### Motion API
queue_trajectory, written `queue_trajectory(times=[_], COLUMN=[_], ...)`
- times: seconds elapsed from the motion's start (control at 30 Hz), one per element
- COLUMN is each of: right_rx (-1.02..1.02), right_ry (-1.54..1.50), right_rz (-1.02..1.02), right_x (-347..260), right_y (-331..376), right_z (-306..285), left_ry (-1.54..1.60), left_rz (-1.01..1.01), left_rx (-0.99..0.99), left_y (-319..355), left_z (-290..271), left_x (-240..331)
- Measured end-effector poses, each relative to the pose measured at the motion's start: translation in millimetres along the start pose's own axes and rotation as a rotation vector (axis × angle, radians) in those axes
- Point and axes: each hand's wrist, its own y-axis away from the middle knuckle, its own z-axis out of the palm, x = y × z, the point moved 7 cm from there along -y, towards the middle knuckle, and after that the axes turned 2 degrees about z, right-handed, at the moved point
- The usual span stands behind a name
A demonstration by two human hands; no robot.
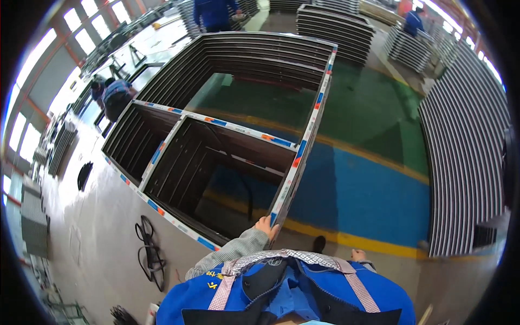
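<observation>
Nearest is the wearer's blue jacket [387, 284]. The right hand [358, 254] stands at its right side, apart from the frames; partly hidden, it does not show whether its fingers are closed. The left hand [265, 227] touches the near right corner of the frame stack [227, 124]; its fingers lie over the rail end, but a full grip cannot be confirmed.

Step in hand, as judged: one-handed contact at that corner. A next move on the stack would call for a secure left hold and, if load is taken, the right hand brought up.

The stack lies flat, ahead and to the left, two smaller compartments toward the person, one larger beyond. Its long axis appears to run away from the person, leaning right along the taped edge; lens distortion makes this provisional.

Black cable [151, 253] lies on the floor [108, 233], left of the stack. Across the blue floor area [363, 195] stands a right-hand pile [460, 151]. Beyond: a bent-over worker [116, 97], another worker in blue [214, 15] and a far pile [333, 35].
</observation>
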Motion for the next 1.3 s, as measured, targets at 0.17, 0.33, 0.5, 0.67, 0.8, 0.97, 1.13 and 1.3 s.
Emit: queue_trajectory(times=[0.17, 0.33, 0.5, 0.67, 0.8, 0.97, 1.13, 1.3], right_rx=[0.022, -0.160, -0.315, -0.562, -0.580, -0.445, -0.696, -0.900], right_ry=[0.183, 0.041, -0.005, 0.009, 0.134, 0.171, 0.312, 0.339], right_rz=[-0.084, -0.127, -0.504, -0.766, -0.698, -0.435, -0.583, -0.746], right_x=[7, -95, -270, -433, -476, -491, -588, -674], right_y=[-148, -171, -197, -145, -158, -172, -172, -154], right_z=[-82, -133, -84, -34, -44, -75, 5, 84], left_ry=[0.034, -0.053, -0.198, 0.097, 0.054, 0.209, 0.749, 0.618], left_rz=[-0.238, -0.428, -0.407, -0.589, -0.732, -1.123, -1.106, -0.885], left_rx=[0.483, 0.524, 0.610, 0.291, 0.258, -0.087, -0.007, -0.268], left_y=[-27, -35, -33, -51, -86, -150, -133, -208], left_z=[22, 27, 39, 46, -2, 35, 147, 19], left_x=[24, 27, 29, -4, -69, -157, -260, -151])
